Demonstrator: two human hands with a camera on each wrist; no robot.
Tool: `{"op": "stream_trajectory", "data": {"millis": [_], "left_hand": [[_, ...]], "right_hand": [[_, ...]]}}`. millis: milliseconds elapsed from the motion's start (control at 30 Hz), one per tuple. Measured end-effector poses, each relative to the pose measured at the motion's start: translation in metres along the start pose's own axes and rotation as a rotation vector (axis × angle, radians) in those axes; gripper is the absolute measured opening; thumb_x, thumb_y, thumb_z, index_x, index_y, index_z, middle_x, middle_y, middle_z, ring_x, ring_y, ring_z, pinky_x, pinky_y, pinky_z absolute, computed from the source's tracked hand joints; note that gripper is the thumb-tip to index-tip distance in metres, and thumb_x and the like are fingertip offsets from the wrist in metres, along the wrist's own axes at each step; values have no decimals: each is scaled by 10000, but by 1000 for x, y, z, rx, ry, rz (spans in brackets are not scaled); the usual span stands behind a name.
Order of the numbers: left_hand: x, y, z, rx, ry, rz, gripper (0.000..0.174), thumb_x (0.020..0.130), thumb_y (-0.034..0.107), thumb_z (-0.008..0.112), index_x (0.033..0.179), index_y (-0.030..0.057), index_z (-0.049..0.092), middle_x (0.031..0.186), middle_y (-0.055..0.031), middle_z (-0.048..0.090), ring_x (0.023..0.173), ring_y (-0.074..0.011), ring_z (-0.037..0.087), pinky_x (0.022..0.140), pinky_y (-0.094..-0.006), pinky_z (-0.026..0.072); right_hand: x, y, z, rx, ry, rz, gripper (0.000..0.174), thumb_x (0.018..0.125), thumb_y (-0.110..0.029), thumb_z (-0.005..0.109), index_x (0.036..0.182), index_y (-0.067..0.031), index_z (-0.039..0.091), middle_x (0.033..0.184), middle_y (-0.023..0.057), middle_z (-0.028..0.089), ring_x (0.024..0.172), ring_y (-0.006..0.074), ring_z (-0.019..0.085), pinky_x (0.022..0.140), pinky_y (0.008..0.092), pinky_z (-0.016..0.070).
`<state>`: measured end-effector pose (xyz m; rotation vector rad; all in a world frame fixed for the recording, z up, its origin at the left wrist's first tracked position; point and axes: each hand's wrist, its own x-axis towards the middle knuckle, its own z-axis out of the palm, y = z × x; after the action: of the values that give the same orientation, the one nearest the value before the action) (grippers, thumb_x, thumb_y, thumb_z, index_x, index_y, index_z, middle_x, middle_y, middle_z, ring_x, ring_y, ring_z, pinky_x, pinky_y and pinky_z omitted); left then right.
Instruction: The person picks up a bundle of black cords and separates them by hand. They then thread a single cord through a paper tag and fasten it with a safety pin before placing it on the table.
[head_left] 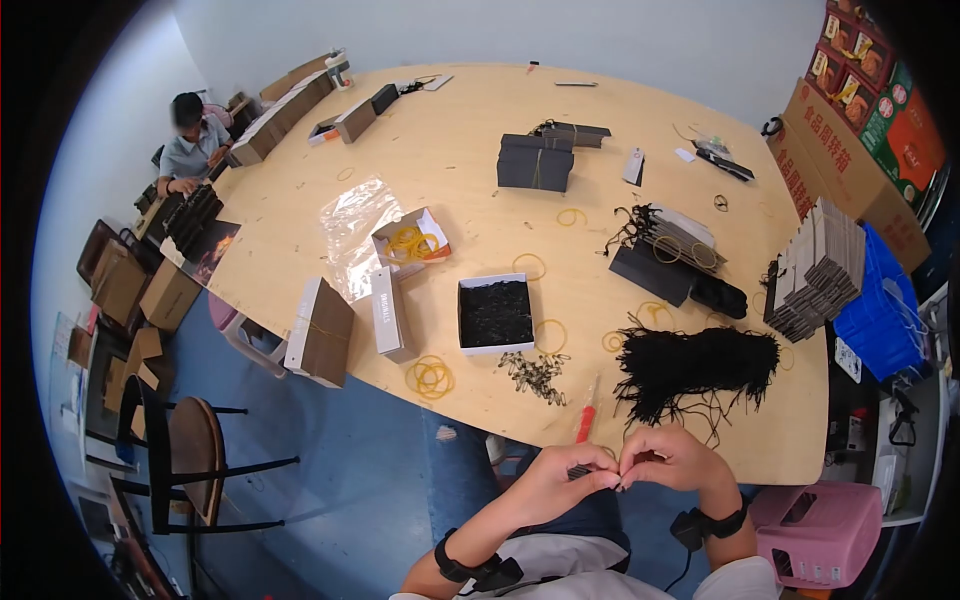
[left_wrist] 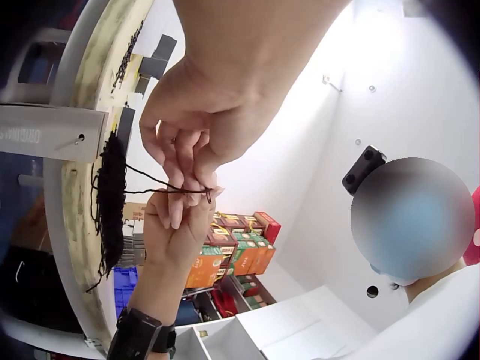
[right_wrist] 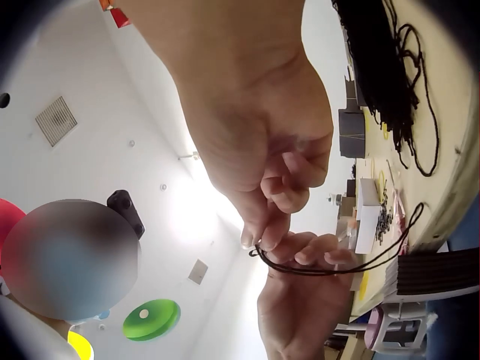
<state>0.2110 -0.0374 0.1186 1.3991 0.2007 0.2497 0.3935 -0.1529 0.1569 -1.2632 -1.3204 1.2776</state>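
My left hand (head_left: pixel 565 482) and right hand (head_left: pixel 675 460) meet fingertip to fingertip just off the table's front edge. Between them they pinch a thin black cord (right_wrist: pixel 300 271), doubled into a loop; in the right wrist view it trails across the left fingers. A small tip of it shows at the fingertips in the left wrist view. Close by the left hand is a dark ribbed stack (right_wrist: pixel 439 273), partly hidden in the head view. A thick pile of black cords (head_left: pixel 695 370) lies beyond the right hand. Near the left hand is a red-handled tool (head_left: pixel 586 424).
On the table (head_left: pixel 440 150) are a white box of small black pieces (head_left: pixel 497 313), metal safety pins (head_left: pixel 535 377), yellow rubber bands (head_left: pixel 430 377) and bundled black cards (head_left: pixel 535 163). Grey card stacks (head_left: pixel 818 270) stand right. Another person (head_left: pixel 195 145) sits far left.
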Motion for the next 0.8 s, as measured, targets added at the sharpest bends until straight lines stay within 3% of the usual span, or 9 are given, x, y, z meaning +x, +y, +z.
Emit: {"op": "stream_trajectory", "data": {"millis": [67, 167, 300, 367, 500, 600, 700, 733, 800], "left_hand": [[0, 2, -1, -140, -71, -87, 108, 896, 75, 639, 958, -13, 648, 867, -49, 671, 802, -87, 591, 751, -239, 471], [0, 27, -6, -86, -140, -198, 103, 896, 72, 640, 952, -13, 647, 859, -47, 673, 800, -82, 592, 746, -233, 471], [0, 31, -10, -65, -171, -198, 107, 890, 80, 647, 956, -4, 649, 844, -47, 673, 790, -92, 600, 740, -237, 473], [0, 25, -13, 101, -216, -49, 106, 887, 93, 650, 947, 5, 653, 829, -52, 673, 777, -106, 610, 734, -244, 474], [-1, 30, -12, 105, -250, -40, 101, 901, 105, 631, 938, 11, 629, 812, -52, 662, 760, -117, 605, 728, -252, 471], [-2, 34, -3, 76, -227, 6, 94, 938, 108, 580, 938, 15, 583, 783, -56, 648, 713, -115, 575, 683, -253, 454], [-5, 41, 11, -144, -127, -132, 85, 989, 91, 491, 969, 21, 535, 688, 1, 563, 587, -51, 404, 541, -215, 314], [-5, 39, 14, -144, -133, -134, 85, 989, 91, 491, 969, 21, 535, 688, 1, 563, 587, -51, 404, 541, -215, 314], [-2, 35, 19, 49, 58, 4, 72, 982, 76, 497, 974, 34, 555, 647, 22, 495, 566, -39, 387, 517, -205, 300]], "right_hand": [[-1, -2, 1, -15, -2, -1, 113, 821, -30, 705, 894, -28, 619, 794, 54, 670, 732, 129, 678, 588, 215, 487], [-2, -4, 5, -112, 3, -93, 141, 810, -57, 729, 898, -37, 621, 774, 59, 690, 673, 132, 678, 568, 211, 492], [-6, -7, 12, -127, 61, -91, 124, 831, -66, 701, 931, -41, 632, 799, 47, 707, 695, 124, 687, 603, 225, 506], [-7, -7, 13, -232, 19, -142, 135, 820, -81, 715, 922, -53, 631, 775, 44, 700, 667, 150, 685, 591, 229, 507], [-7, -11, 16, -338, -13, -213, 137, 810, -87, 720, 903, -62, 624, 747, 47, 689, 630, 187, 674, 563, 242, 500], [-8, -11, 22, -334, 89, -264, 141, 799, -90, 724, 873, -63, 608, 705, 45, 669, 600, 196, 660, 524, 258, 483], [-12, -8, 25, -447, 272, -294, 136, 800, -82, 719, 851, -58, 594, 673, 41, 643, 570, 201, 637, 497, 273, 463], [-13, -7, 25, -450, 338, -303, 133, 802, -69, 713, 847, -51, 589, 687, 44, 631, 567, 194, 621, 503, 268, 458], [-17, -7, 25, -451, 416, -304, 131, 805, -56, 708, 843, -45, 583, 702, 47, 619, 564, 186, 604, 509, 262, 454]]}}
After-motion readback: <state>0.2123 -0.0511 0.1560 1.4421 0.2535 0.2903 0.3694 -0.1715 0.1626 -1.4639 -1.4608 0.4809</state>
